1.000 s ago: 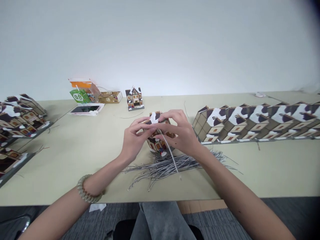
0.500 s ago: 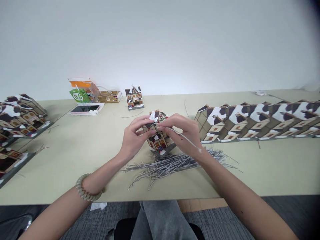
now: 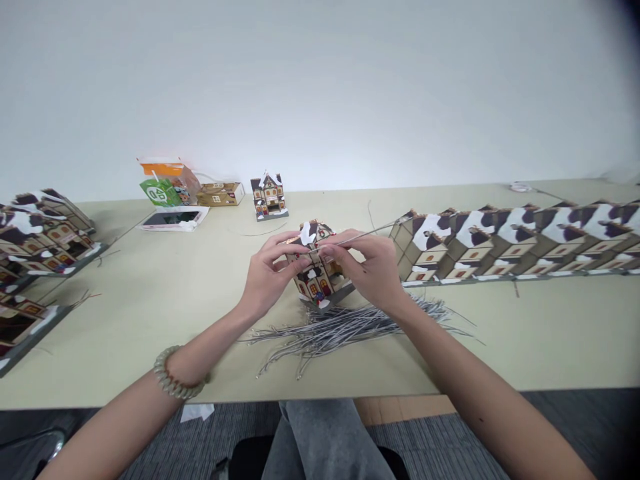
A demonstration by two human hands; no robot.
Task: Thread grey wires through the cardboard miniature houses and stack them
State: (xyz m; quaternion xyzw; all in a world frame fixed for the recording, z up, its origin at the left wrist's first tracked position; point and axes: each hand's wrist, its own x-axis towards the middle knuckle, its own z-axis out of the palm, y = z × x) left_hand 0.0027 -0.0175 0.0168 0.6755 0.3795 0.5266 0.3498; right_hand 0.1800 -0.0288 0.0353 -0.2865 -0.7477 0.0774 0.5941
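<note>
In the middle of the table a small model house (image 3: 316,287) with a snow-topped roof is tilted between my hands. My left hand (image 3: 267,270) grips its left side, thumb at the front and fingers near the roof. My right hand (image 3: 367,267) pinches a thin grey wire (image 3: 373,231) between thumb and fingers at the upper front of the house. The wire's long end runs over that hand, up and to the right. Just below the house lies a loose bundle of grey wires (image 3: 345,330). Where the wire's near end meets the house is hidden by my fingertips.
A row of similar houses (image 3: 505,243) stands at the right, and more houses (image 3: 45,233) at the left. One small house (image 3: 269,195) stands at the back. A phone (image 3: 173,219), a green packet (image 3: 161,192) and a house-patterned box (image 3: 219,194) sit back left.
The wire in my right hand has swung from pointing down and right across the wrist to pointing up and right. My left hand and the house have hardly moved.
</note>
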